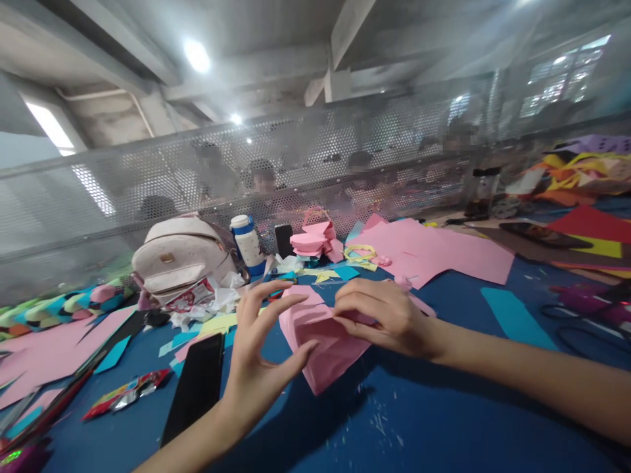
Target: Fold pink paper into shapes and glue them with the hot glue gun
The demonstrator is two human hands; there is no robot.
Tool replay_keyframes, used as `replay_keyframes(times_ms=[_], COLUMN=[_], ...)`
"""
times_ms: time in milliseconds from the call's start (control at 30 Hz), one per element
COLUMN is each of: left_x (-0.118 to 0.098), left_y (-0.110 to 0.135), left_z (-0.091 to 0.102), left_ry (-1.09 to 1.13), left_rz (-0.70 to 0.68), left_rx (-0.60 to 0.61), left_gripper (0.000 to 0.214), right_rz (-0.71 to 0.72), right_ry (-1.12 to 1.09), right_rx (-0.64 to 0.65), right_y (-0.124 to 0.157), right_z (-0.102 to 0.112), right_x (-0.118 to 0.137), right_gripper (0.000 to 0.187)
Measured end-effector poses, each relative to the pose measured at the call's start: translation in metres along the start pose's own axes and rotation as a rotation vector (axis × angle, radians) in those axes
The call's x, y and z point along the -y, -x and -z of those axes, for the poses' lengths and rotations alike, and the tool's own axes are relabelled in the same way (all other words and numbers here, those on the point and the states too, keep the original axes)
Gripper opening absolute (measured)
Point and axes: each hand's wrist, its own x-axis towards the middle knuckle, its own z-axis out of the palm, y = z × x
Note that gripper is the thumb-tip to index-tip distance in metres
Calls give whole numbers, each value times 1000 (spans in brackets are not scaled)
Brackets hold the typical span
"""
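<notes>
A folded pink paper piece [320, 355], shaped like a small open box or bag, is held above the blue table. My right hand [382, 315] pinches its upper right edge between thumb and fingers. At its left side is my left hand [266, 341], fingers spread and curved, the thumb in front of the pink paper; whether the thumb touches it I cannot tell. Just behind lie a pair of scissors [280, 289], partly hidden, and yellow and blue paper scraps [325, 274].
A black phone [194, 387] lies left of my left arm, near a red snack wrapper [127, 394]. Behind stand a white backpack [185, 256], a white-and-blue bottle [248, 244] and folded pink paper [315, 242]. Large pink sheets [424, 246] and a blue strip [517, 317] lie to the right.
</notes>
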Motion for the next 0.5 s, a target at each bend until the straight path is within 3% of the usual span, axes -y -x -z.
replay_keyframes(times_ms=[167, 500], left_x=[4, 0], left_y=[8, 9], left_z=[4, 7], left_ry=[-9, -26], left_rz=[34, 68], left_rx=[30, 27], left_gripper=[23, 16], right_rz=[-11, -3], right_ry=[-42, -67], right_rx=[3, 8], right_y=[1, 0], right_z=[-2, -4], right_x=[8, 14], right_gripper=[9, 8])
